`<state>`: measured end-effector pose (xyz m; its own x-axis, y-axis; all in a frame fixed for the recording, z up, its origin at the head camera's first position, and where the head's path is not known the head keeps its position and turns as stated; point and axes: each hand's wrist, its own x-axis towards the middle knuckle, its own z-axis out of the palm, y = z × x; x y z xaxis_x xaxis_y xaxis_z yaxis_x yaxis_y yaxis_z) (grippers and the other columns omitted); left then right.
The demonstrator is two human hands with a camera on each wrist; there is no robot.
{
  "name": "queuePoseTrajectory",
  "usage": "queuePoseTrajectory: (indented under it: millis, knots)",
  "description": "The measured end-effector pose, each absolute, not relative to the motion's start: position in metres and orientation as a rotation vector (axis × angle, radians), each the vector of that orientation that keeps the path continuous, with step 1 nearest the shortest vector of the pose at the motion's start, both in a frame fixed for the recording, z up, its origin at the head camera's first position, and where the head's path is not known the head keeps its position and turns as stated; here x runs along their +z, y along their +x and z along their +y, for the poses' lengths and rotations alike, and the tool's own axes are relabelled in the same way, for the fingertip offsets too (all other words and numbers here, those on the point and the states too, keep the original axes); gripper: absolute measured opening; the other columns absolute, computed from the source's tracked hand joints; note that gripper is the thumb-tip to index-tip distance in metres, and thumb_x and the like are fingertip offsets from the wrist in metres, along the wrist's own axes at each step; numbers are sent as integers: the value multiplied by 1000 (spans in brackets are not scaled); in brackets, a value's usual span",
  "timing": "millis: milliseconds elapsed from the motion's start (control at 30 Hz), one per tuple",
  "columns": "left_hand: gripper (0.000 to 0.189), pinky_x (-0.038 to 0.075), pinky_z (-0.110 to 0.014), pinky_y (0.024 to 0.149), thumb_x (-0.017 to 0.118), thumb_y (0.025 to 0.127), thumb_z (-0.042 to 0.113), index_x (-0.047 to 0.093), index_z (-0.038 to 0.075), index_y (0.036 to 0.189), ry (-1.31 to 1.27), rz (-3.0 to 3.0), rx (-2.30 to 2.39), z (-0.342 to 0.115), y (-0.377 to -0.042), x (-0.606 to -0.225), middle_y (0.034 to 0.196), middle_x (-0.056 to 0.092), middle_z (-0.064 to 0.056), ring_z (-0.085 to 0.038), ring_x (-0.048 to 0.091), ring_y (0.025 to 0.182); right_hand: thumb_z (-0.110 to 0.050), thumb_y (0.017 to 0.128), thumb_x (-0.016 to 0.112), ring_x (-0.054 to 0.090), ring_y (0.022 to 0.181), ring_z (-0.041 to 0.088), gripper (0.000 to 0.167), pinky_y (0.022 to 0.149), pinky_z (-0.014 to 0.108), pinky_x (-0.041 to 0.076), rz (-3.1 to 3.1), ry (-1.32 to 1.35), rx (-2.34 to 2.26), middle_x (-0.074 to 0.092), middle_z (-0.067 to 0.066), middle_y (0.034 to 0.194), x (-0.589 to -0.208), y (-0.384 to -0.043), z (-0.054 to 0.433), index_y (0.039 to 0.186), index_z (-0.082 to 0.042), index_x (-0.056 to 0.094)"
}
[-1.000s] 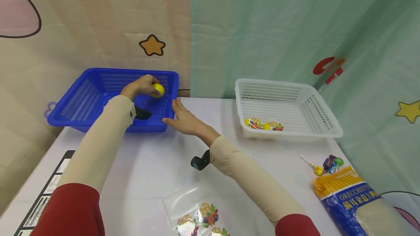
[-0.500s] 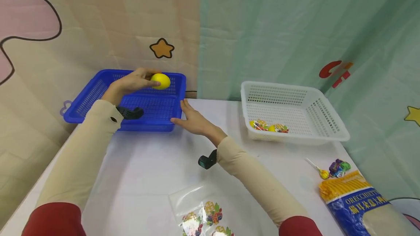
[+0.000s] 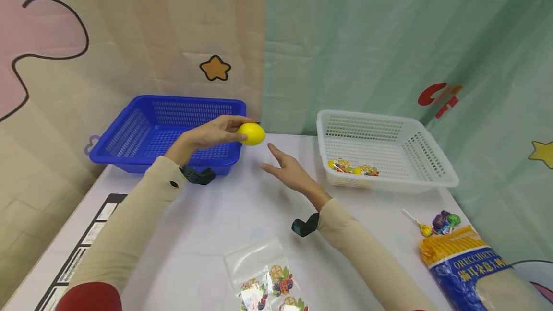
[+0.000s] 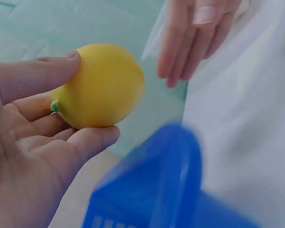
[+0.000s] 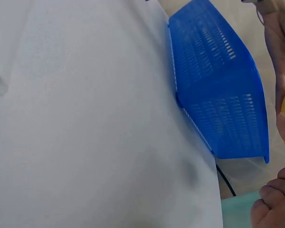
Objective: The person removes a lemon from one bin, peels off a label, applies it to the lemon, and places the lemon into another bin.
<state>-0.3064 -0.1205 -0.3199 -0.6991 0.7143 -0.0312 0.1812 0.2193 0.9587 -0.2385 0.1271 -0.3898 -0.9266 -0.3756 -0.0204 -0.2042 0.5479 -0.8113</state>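
The left hand pinched a lemon, which had just cleared the blue basket beneath that hand and hung between the two hands. The right hand, outstretched and holding nothing, had come away from the basket's side, near the lemon but apart. Lifting-out, I judged, was complete.

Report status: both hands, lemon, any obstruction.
Left hand holding lemon by thumb and fingers, near right end of blue basket. Right hand near lemon, holding nothing. No obstruction visible between right hand and lemon.
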Motion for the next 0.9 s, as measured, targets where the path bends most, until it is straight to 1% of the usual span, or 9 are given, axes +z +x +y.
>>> queuePoseTrajectory:
  millis: [67,200,333,433,567,733,900]
  knots:
    - [55,35,-48,111,57,99,7,36,-2,149,874,1979,1486,-109,-301,-325,146,44,-19,-32,47,128,-44,97,59,25,146,16,77,116,35,26,2569,-485,-1414,22,0,161,-392,-236,137,157,-14,22]
    - [53,36,-48,110,59,98,8,39,-1,147,947,1924,1461,-86,-290,-335,143,47,-18,-31,48,125,-26,99,61,26,145,18,72,114,33,28,2443,-541,-1669,21,6,161,-397,-232,154,156,-6,21]
    - [54,36,-49,110,59,98,7,39,-1,147,1001,1893,1445,-68,-282,-346,145,45,-18,-32,45,128,-14,99,61,36,141,22,69,108,32,37,2292,-594,-1844,27,10,159,-401,-228,168,155,-3,23]
    - [55,34,-48,112,57,99,7,36,0,149,1026,1940,1402,-59,-278,-355,150,41,-16,-31,41,134,-11,97,63,41,138,25,68,103,30,44,2275,-593,-1871,31,12,157,-403,-224,174,154,-1,25]
    - [55,33,-44,113,54,99,2,33,-2,150,1061,2045,1327,-53,-274,-370,152,39,-18,-32,39,138,-7,96,63,44,136,30,67,100,29,45,2338,-564,-1823,33,19,155,-407,-219,180,151,4,28]
    - [54,28,-44,115,55,97,-3,35,-8,147,1077,2103,1307,-48,-269,-391,151,39,-21,-34,34,141,-1,94,63,46,133,32,64,99,32,47,2398,-507,-1696,37,23,152,-419,-218,184,149,7,31]
    - [53,27,-46,116,57,96,-2,38,-9,145,1039,2132,1295,-46,-266,-409,149,42,-22,-35,36,140,-2,92,67,47,132,33,64,101,33,45,2456,-489,-1576,40,25,149,-431,-218,183,146,9,35]
